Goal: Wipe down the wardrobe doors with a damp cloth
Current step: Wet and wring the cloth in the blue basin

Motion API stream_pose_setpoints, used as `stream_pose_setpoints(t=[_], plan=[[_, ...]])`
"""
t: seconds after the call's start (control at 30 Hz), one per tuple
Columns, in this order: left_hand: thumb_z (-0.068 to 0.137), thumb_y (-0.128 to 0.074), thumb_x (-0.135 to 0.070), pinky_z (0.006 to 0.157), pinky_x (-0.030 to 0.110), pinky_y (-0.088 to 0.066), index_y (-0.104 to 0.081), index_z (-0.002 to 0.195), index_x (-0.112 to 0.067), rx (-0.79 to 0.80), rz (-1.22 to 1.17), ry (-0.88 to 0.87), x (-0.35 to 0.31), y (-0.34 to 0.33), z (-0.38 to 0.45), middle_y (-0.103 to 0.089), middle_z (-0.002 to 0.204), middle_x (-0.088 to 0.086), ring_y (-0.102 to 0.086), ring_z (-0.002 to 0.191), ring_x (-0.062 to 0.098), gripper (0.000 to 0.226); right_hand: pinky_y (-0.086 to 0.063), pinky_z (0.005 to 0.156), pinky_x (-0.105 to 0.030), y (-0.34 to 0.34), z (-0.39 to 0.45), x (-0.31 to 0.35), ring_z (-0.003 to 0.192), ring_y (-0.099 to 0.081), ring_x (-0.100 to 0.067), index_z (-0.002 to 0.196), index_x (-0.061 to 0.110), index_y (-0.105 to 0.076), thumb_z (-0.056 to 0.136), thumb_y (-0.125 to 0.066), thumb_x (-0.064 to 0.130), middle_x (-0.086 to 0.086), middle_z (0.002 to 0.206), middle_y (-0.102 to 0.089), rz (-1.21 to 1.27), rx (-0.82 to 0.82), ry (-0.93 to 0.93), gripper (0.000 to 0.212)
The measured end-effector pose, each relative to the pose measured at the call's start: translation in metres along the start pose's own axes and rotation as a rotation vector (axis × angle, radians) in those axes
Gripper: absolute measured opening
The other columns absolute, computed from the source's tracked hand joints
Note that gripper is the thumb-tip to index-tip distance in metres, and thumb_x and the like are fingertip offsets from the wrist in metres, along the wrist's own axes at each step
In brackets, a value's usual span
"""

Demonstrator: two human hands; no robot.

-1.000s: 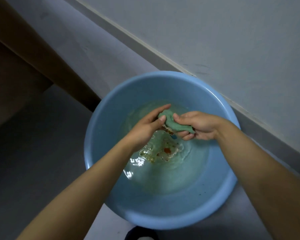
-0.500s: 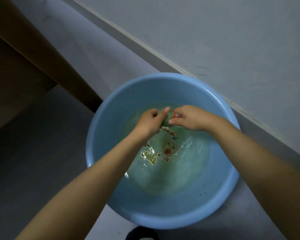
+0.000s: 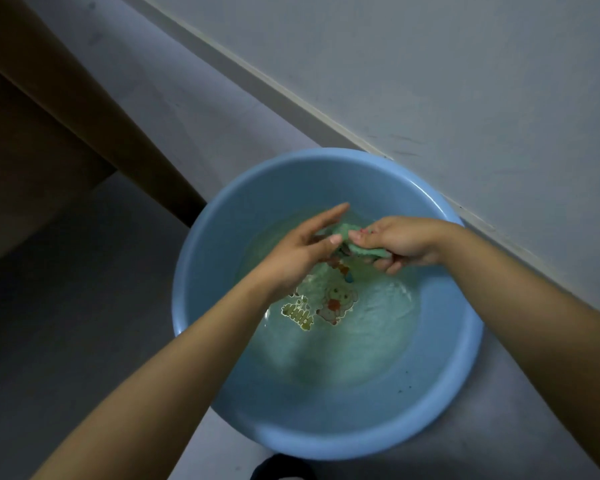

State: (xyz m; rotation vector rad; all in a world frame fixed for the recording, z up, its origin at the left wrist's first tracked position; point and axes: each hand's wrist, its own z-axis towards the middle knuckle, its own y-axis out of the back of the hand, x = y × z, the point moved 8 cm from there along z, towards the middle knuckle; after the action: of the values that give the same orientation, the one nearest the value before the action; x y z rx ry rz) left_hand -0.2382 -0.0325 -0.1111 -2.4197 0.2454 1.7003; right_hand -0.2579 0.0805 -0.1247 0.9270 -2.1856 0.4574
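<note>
A grey floor (image 3: 84, 341) carries a blue basin (image 3: 440, 410), which sits just beside the wall's skirting (image 3: 291, 95). A brown wooden panel (image 3: 84, 109) stands on the floor left of the basin, near its rim.

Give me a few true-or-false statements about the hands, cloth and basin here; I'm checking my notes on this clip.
1. The right hand grips the green cloth. True.
2. The left hand is a closed fist. False: its fingers are stretched out, and the thumb touches the cloth.
3. The blue basin holds water. True.
4. The basin is plain inside. False: a cartoon picture shows on its bottom.
5. The cloth lies on the floor beside the basin. False: it is held above the water.
</note>
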Motion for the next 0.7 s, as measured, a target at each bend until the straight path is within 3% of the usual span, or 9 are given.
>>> stream_pose_setpoints(t=[0.1, 0.2, 0.27, 0.33, 0.43, 0.53, 0.6, 0.7], plan=[[0.090, -0.055, 0.001, 0.097, 0.025, -0.044, -0.050, 0.128, -0.030, 0.072, 0.019, -0.004, -0.001, 0.001, -0.001, -0.056, 0.129, 0.003, -0.057, 0.111, 0.010, 0.048, -0.022, 0.037, -0.011, -0.004, -0.004, -0.007, 0.039, -0.029, -0.002, 0.089, 0.006, -0.052, 0.094, -0.043, 0.036, -0.003, 0.065, -0.040, 0.325, 0.119, -0.059, 0.032], [0.088, -0.056, 0.003, 0.095, 0.023, -0.045, -0.050, 0.128, -0.030, 0.068, 0.057, 0.002, -0.003, 0.002, 0.000, -0.058, 0.127, 0.004, -0.057, 0.110, 0.010, 0.052, -0.021, 0.037, -0.010, -0.012, -0.008, -0.009, 0.040, -0.030, 0.000, 0.093, 0.006, -0.050, 0.084, -0.046, 0.039, -0.001, 0.064, -0.042, 0.438, 0.248, -0.094, 0.035], [0.090, -0.056, 0.000, 0.087, 0.019, -0.047, -0.048, 0.130, -0.028, 0.046, 0.090, -0.009, -0.006, 0.002, 0.000, -0.061, 0.117, 0.002, -0.059, 0.097, 0.005, 0.050, -0.028, 0.038, -0.011, -0.018, -0.011, -0.007, 0.042, -0.034, -0.002, 0.094, 0.004, -0.051, 0.079, -0.063, 0.041, -0.003, 0.066, -0.046, 0.481, 0.353, -0.081, 0.041], [0.094, -0.053, -0.007, 0.074, 0.016, -0.045, -0.052, 0.129, -0.024, 0.018, 0.172, -0.028, -0.010, 0.002, -0.001, -0.062, 0.098, -0.001, -0.055, 0.075, 0.000, 0.039, -0.035, 0.039, -0.014, -0.020, -0.013, -0.003, 0.045, -0.038, -0.004, 0.096, 0.002, -0.052, 0.061, -0.086, 0.036, -0.005, 0.068, -0.051, 0.475, 0.443, -0.052, 0.059], [0.098, -0.048, -0.011, 0.061, 0.014, -0.042, -0.059, 0.115, -0.012, 0.019, 0.308, -0.093, -0.021, -0.004, -0.004, -0.058, 0.080, -0.005, -0.049, 0.058, -0.003, 0.021, -0.036, 0.044, -0.015, -0.015, -0.016, 0.000, 0.049, -0.039, -0.005, 0.093, 0.003, -0.053, 0.056, -0.090, 0.034, -0.006, 0.070, -0.053, 0.360, 0.473, -0.041, 0.062], [0.099, -0.048, -0.019, 0.059, 0.018, -0.038, -0.058, 0.092, -0.010, -0.035, 0.589, -0.172, -0.032, -0.008, -0.004, -0.056, 0.072, -0.005, -0.049, 0.059, -0.001, 0.016, -0.031, 0.042, -0.012, -0.013, -0.018, 0.005, 0.043, -0.036, -0.003, 0.083, 0.003, -0.046, 0.085, -0.063, 0.027, 0.003, 0.053, -0.050, 0.162, 0.363, -0.032, 0.029], [0.099, -0.046, -0.027, 0.061, 0.028, -0.035, -0.053, 0.086, -0.006, -0.085, 0.767, -0.154, -0.032, -0.006, -0.003, -0.056, 0.073, 0.004, -0.049, 0.069, 0.014, 0.026, -0.029, 0.038, -0.011, -0.012, -0.017, 0.010, 0.040, -0.035, -0.003, 0.076, 0.004, -0.044, 0.094, -0.049, 0.021, 0.006, 0.046, -0.043, -0.056, 0.224, -0.027, 0.025], [0.100, -0.041, -0.034, 0.055, 0.026, -0.029, -0.046, 0.078, -0.014, -0.094, 0.875, -0.061, -0.023, -0.005, -0.002, -0.048, 0.067, -0.002, -0.044, 0.067, 0.019, 0.030, -0.039, 0.044, -0.014, -0.007, -0.017, 0.021, 0.051, -0.048, -0.012, 0.072, 0.009, -0.045, 0.095, -0.053, 0.031, -0.002, 0.059, -0.051, -0.580, 0.009, 0.029, 0.033]])
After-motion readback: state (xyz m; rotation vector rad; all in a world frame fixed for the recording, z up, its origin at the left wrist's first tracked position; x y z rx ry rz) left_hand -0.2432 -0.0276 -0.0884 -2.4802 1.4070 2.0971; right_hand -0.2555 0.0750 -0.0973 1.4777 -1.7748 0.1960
